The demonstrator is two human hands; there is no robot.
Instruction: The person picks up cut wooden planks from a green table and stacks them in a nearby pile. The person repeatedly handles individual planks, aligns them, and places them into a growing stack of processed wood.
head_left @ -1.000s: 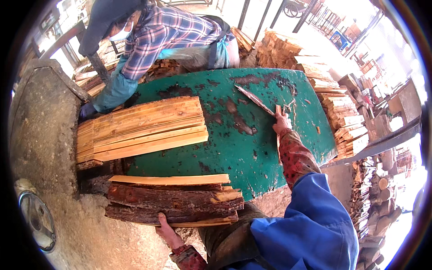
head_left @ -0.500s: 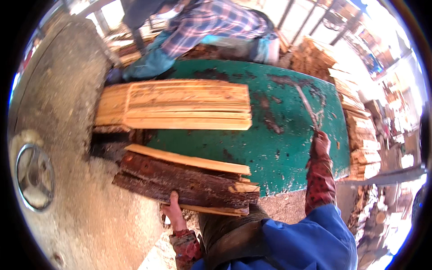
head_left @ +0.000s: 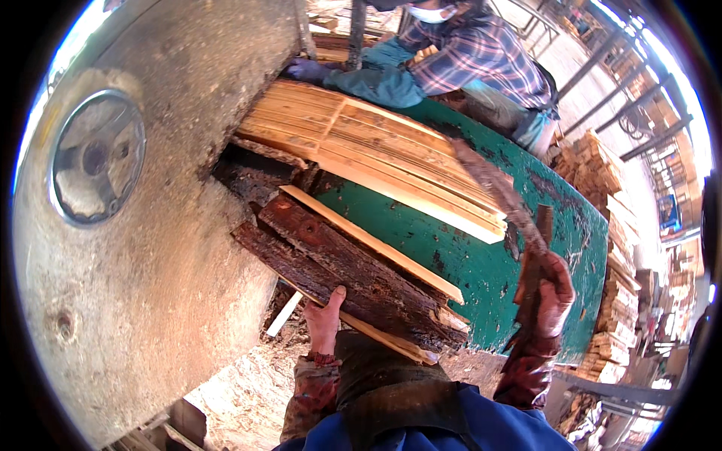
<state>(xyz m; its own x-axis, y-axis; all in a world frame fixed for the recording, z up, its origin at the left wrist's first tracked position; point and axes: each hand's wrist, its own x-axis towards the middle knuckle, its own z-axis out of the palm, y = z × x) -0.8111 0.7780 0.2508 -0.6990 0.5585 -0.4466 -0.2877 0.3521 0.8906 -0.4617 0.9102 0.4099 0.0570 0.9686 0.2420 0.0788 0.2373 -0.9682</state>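
Observation:
My left hand grips the near edge of several bark-covered wood slabs, thumb on top and its fingers hidden beneath. The slabs lie side by side at a slant, dark bark upward, with a pale sawn edge strip along their far side. My right hand is closed round ragged dark bark strips above the green table. One strip reaches up and left across the end of a stack of pale sawn boards; another stands up beside it.
A machine housing with a metal handwheel fills the left. Across the table a person in a plaid shirt leans in, a gloved hand by the boards' far left end. Stacked lumber lines the table's right side.
My view has swung, so the table and wood now slant down to the right. The bark in my right hand has come nearer and over the board stack's end. My left hand keeps its hold.

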